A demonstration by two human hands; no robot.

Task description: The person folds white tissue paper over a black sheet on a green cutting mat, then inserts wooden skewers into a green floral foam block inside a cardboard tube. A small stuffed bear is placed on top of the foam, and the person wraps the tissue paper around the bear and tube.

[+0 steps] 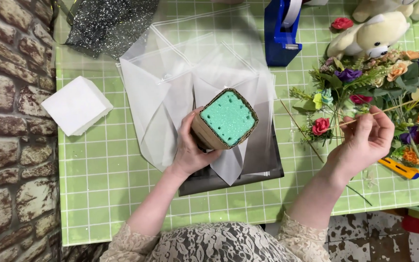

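Left hand grips the cardboard box of green foam at table centre; right hand, at three o'clock, pinches a thin wooden stick (beside the artificial flowers).

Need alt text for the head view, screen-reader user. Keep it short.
The left hand grips a cardboard-wrapped block of green floral foam above clear plastic sheets, while the right hand pinches a thin wooden stick beside a heap of artificial flowers on a green checked table.
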